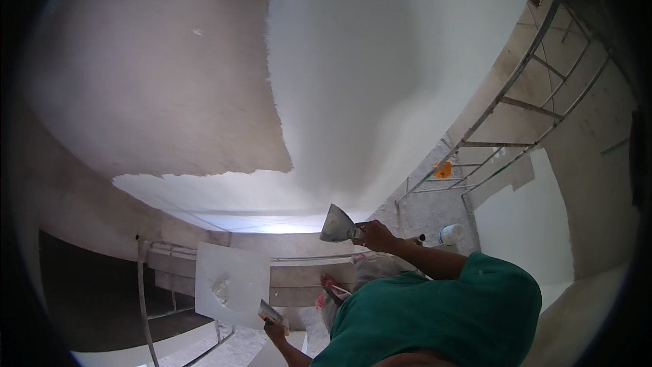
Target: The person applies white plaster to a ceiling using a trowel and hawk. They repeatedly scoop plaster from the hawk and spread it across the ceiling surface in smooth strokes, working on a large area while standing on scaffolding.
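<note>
My right hand (377, 236) is closed around the handle of a wide putty knife (333, 225), its broad blade raised and tilted in front of the wall (339, 81). Lower and to the left, my left hand (276, 331) grips a second, smaller-looking putty knife (269, 312). That blade is close to a white square board (248, 265); whether they touch I cannot tell. A lump of pale putty (221, 291) lies on the board. The wall has a white coat on its right and along its lower part, with a ragged edge against a bare beige-grey area (170, 75).
Scaffold planks (299, 276) lie below me, with a metal frame (142, 292) at the left. Another scaffold frame (519, 105) stands on the right. A white bucket (451, 234) and an orange item (443, 169) are on the floor at the right.
</note>
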A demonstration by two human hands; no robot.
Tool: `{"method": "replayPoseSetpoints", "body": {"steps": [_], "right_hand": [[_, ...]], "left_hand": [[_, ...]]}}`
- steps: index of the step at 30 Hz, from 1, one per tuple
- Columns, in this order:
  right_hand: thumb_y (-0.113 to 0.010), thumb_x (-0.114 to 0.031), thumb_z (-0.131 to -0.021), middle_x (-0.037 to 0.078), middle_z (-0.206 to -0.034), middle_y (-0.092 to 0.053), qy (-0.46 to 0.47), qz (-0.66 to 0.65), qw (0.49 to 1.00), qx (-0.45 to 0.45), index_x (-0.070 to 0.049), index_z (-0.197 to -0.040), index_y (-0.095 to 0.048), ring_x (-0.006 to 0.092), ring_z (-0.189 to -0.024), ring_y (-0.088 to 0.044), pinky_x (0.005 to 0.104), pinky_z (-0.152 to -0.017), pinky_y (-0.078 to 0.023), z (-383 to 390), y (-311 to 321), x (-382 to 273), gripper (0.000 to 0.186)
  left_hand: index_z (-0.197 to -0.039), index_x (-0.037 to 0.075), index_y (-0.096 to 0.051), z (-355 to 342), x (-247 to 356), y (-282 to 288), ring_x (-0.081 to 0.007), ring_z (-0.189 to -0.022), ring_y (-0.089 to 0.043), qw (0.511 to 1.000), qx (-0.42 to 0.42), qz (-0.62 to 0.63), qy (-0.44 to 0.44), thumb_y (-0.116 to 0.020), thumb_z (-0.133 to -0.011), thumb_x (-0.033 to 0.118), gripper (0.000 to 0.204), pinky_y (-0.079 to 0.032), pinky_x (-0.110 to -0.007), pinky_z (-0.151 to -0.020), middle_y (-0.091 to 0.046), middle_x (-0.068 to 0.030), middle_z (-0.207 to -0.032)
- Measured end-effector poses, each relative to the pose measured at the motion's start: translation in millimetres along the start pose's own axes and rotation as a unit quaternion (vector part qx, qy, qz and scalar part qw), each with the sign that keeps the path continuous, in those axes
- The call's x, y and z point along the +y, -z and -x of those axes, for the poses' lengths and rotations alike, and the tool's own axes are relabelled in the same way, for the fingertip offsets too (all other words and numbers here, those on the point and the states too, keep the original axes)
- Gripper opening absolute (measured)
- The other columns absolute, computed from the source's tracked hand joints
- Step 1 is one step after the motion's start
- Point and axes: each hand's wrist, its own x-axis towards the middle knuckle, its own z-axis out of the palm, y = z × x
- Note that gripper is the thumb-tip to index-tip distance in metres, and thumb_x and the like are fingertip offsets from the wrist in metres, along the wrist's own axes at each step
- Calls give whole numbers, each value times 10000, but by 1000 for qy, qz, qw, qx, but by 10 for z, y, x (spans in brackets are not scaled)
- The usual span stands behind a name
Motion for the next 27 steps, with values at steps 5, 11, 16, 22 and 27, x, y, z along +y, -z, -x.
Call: {"method": "replayPoseSetpoints", "body": {"steps": [5, 11, 16, 22, 27], "right_hand": [[-717, -341, -760, 170, -878, -674, 5, 20, 1000, 7, -87, -1051, -646, 357, -862, -645, 444, -779, -503, -102, -190, 518, 392], [-677, -415, -796, 179, -937, -671, -29, 51, 998, -21, -93, -1086, -620, 368, -893, -640, 451, -801, -501, -145, -290, 1294, 437], [-660, -435, -798, 186, -997, -669, -51, 84, 991, -89, -105, -1115, -619, 372, -940, -634, 465, -836, -494, -84, -449, 1858, 460], [-633, -67, -667, 94, -751, -657, 316, 21, 945, -77, -71, -824, -673, 277, -714, -634, 403, -675, -501, 17, -767, 2752, 162], [-690, -275, -792, 190, -884, -672, 39, 74, 977, -195, -21, -987, -635, 383, -822, -640, 454, -727, -498, 5, -778, 2204, 325]], "left_hand": [[-842, -120, -577, 354, -480, 164, -353, -644, -614, 987, -23, -112, 110, -558, -716, 107, 260, -466, -452, -584, -645, -210, -732], [-833, -54, -591, 926, -563, -94, -313, -651, -614, 966, -81, -167, 178, -576, -752, 100, 175, -482, -438, -618, -643, -163, -736], [-825, 0, -603, 956, -805, -235, -280, -657, -613, 982, -84, -158, 55, -591, -783, 94, 104, -495, -427, -646, -641, -123, -739], [-815, 65, -617, 787, -438, -658, -241, -664, -613, 885, -14, -304, -353, -609, -819, 87, 24, -511, -414, -680, -638, -75, -743], [-1138, 77, -587, 1035, 738, -1762, -386, -949, -588, 957, 117, 203, 170, -581, -859, 301, 358, -464, -454, -812, -604, -240, -1027]]}}
